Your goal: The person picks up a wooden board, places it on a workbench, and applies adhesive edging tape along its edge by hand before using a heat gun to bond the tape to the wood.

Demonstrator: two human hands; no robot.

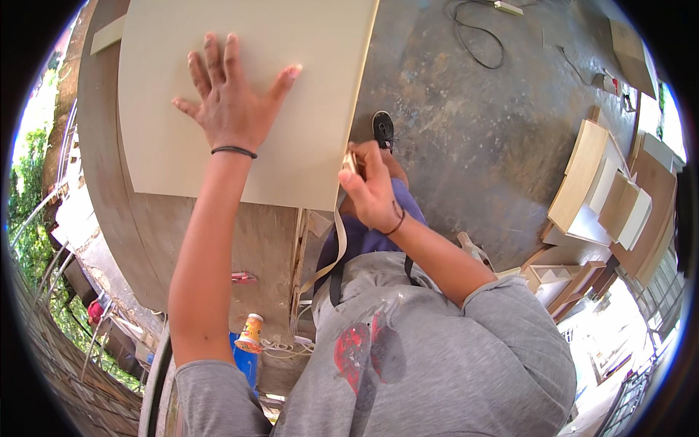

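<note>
A large pale flat board (pixel 309 124) lies on a brown wooden bench. My left hand (pixel 231 109) rests flat on its top, with fingers and thumb spread. At the board's right edge, my right hand (pixel 375 191) is closed around a small pale tan block-like piece (pixel 350 161), its exact kind partly hidden by the fingers. The piece sits against the board's edge. From just below that hand a thin cream strip (pixel 340 251) hangs off the edge and curls down toward the bench, in front of my legs.
The wooden bench (pixel 266 244) carries a small red tool (pixel 244 277). Near its close end are an orange cup (pixel 251 329), a blue container (pixel 246 362) and white cables (pixel 287 349). Wooden box pieces (pixel 579 175) stand at the right. A dark cable (pixel 502 51) lies on the floor.
</note>
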